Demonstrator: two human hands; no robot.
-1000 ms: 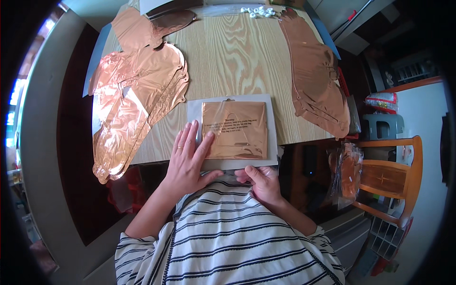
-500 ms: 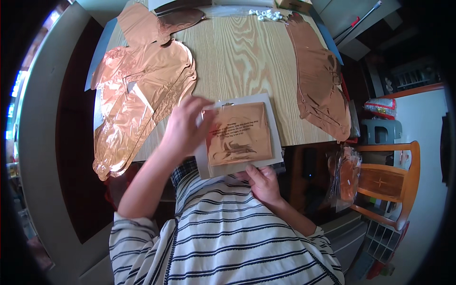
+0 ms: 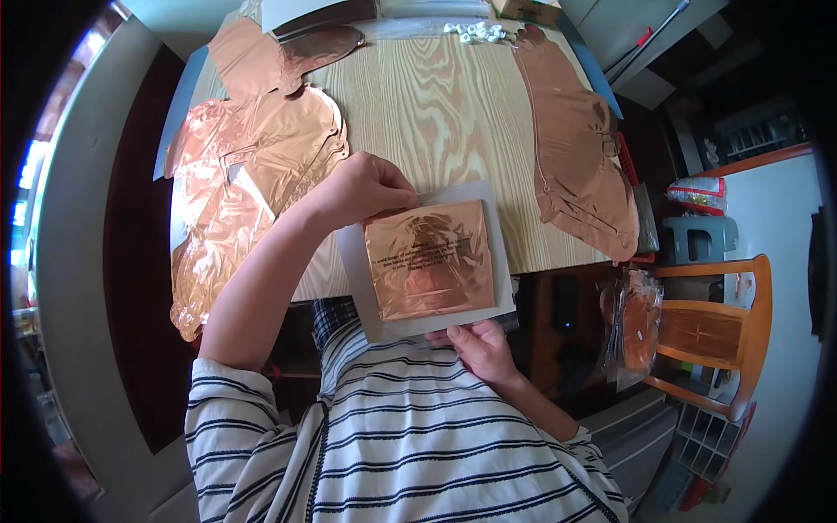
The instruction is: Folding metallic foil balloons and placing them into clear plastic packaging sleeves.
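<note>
Just past the table's near edge I hold a flat clear plastic package [image 3: 427, 305] with a white card backing. A folded copper-coloured foil sheet, probably a foil balloon, shows through its printed front. My left hand [image 3: 370, 185] is closed in a pinch at the package's upper left edge, its fingertips partly hidden. From below, my right hand [image 3: 478, 347] grips the lower edge, thumb in front and the other fingers mostly behind.
Shiny copper foil balloons [image 3: 253, 166] lie flat in layers along the table's left side. More flat foil balloons [image 3: 580, 148] lie at the right. White plastic pieces [image 3: 475, 33] sit at the far edge. A wooden chair [image 3: 715, 327] with bagged foil packages [image 3: 632, 327] stands right.
My left hand has moved from the package's left side to its upper edge, and its fingers have closed. The package has shifted slightly down; my right hand still grips its lower edge.
</note>
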